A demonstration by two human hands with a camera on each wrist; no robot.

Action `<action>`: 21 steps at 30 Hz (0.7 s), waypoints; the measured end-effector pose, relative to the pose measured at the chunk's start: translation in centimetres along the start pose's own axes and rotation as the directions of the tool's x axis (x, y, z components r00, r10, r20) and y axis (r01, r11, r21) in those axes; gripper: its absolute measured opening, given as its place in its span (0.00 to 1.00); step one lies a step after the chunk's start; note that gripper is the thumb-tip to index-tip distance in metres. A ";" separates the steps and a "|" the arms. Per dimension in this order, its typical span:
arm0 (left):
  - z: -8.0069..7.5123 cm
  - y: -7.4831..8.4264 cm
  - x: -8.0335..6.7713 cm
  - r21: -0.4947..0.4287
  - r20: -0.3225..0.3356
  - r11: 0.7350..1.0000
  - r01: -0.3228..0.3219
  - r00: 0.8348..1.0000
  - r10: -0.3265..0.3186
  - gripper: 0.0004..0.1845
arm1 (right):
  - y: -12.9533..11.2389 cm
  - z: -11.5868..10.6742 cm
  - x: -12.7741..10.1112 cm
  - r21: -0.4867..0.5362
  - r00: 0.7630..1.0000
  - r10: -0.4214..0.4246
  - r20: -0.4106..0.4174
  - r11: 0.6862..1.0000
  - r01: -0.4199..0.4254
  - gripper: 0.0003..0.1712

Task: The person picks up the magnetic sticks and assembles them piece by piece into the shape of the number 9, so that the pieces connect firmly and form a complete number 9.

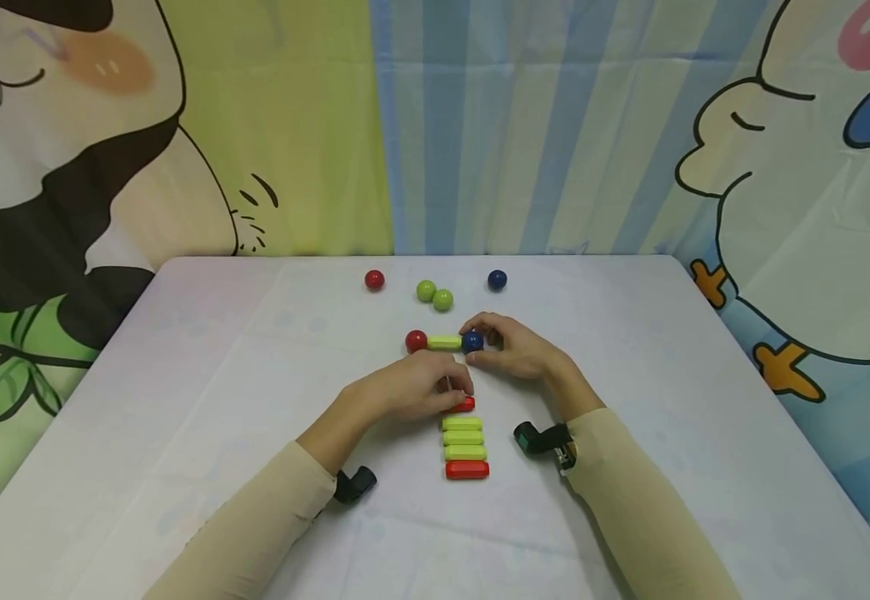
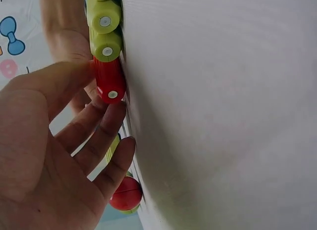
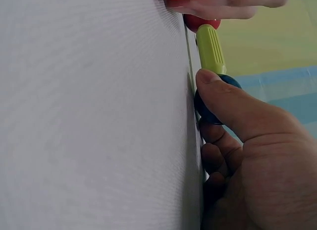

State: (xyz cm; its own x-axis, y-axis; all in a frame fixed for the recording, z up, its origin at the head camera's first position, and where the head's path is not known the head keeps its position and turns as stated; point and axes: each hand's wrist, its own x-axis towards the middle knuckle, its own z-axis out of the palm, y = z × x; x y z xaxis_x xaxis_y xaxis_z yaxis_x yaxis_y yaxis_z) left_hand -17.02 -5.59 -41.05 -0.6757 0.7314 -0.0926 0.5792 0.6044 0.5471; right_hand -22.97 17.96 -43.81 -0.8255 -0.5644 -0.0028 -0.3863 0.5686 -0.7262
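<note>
My left hand (image 1: 414, 388) pinches a red rod (image 1: 467, 404) between thumb and fingertips, at the far end of a row of rods. In the left wrist view, the pale round end of this red rod (image 2: 110, 81) faces the camera. My right hand (image 1: 516, 348) holds a dark blue ball (image 1: 472, 342) with its thumb on the near side and fingers behind. That ball sits against the right end of a yellow-green rod (image 1: 445, 342), and a red ball (image 1: 416, 341) sits at the left end. The right wrist view shows the thumb partly covering the blue ball (image 3: 212, 113).
Nearer me, yellow-green rods (image 1: 462, 437) lie side by side, with another red rod (image 1: 467, 470) closest. Toward the back edge are a loose red ball (image 1: 374, 280), two green balls (image 1: 442, 300) and a blue ball (image 1: 497, 280). A printed curtain (image 1: 495, 125) hangs behind the white table (image 1: 217, 400).
</note>
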 end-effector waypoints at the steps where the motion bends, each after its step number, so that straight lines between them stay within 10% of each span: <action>1: 0.0 0.0 0.0 0.001 0.009 1.000 0.005 1.000 -0.005 0.09 | 0.0 0.0 0.0 0.000 1.000 0.003 -0.001 1.000 -0.003 0.22; 21: -0.1 -0.1 -0.4 0.119 0.014 0.985 0.123 0.992 -0.126 0.12 | 0.0 0.2 0.1 0.015 0.999 0.044 -0.002 0.999 -0.044 0.22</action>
State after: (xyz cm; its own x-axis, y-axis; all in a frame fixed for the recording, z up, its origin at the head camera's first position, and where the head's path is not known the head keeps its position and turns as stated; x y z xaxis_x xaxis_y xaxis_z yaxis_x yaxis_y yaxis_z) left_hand -16.82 -5.98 -40.95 -0.7368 0.6537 -0.1726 0.5413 0.7233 0.4287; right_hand -22.95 17.79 -43.92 -0.8426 -0.5375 -0.0339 -0.3433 0.5844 -0.7353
